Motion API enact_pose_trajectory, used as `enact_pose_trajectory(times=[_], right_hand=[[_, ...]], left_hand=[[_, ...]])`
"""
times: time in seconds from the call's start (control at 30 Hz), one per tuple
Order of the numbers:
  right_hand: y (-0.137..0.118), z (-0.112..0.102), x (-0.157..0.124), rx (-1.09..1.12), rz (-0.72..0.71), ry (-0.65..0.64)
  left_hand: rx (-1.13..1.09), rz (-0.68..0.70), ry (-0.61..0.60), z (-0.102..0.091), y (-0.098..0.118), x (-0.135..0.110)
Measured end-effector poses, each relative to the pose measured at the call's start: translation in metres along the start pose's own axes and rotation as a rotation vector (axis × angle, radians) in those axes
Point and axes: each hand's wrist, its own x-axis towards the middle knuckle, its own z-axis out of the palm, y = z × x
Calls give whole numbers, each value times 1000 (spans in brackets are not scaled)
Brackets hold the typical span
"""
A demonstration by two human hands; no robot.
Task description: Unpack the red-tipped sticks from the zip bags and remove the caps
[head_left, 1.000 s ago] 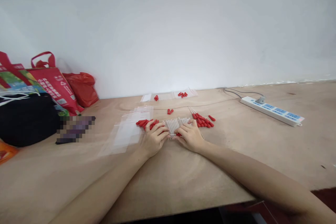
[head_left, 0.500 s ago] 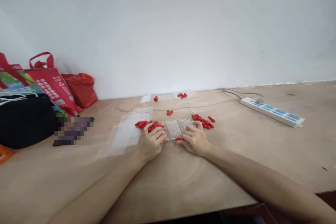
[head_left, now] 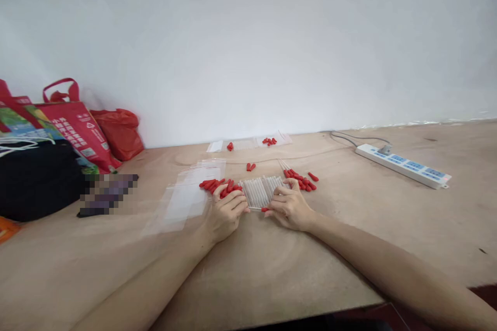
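Note:
My left hand (head_left: 227,212) is closed in a pinch on one end of a thin clear dropper tube (head_left: 255,209). At the tube's other end, my right hand (head_left: 290,206) pinches a red dropper bulb (head_left: 265,210); whether the bulb sits over the tube end cannot be made out. Just beyond the fingers lies a row of clear tubes (head_left: 258,190), side by side. Several loose red bulbs (head_left: 212,184) are heaped by my left hand, partly hidden by it. Past my right hand lie droppers with red bulbs fitted (head_left: 301,178), their thin tips pointing away.
Flat clear zip bags (head_left: 190,194) lie left of the hands. Two red bulbs (head_left: 251,167) lie farther back, and a filled clear bag (head_left: 248,144) is by the wall. A power strip (head_left: 402,165) is at right; red bags (head_left: 116,132) and a black bag (head_left: 39,178) stand at left.
My right hand's fingertips and the red bulb have shifted slightly right and toward me. The tube between the hands sits a little lower. My left hand has barely moved.

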Motion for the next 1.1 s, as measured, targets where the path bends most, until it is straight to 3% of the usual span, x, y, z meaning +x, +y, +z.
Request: enact_pose_trajectory(times=[0.23, 0.3, 0.47, 0.6, 0.77, 0.93, 1.1], right_hand=[[11, -6, -4, 104, 16, 41], [22, -9, -5, 152, 129, 65], [57, -12, -6, 397, 493, 286], [83, -16, -10, 292, 691, 333], [106, -24, -21, 196, 1037, 214], [110, -33, -25, 135, 1098, 67], [101, -43, -18, -17, 1140, -134]], left_hand=[[10, 5, 101, 1, -5, -2], [45, -56, 133, 0, -11, -3], [62, -205, 106, 9, -24, -7], [63, -250, 94, 19, -31, -8], [80, -214, 157, 24, -32, -1], [109, -104, 204, 25, -24, 7], [10, -10, 135, 28, -19, 6]])
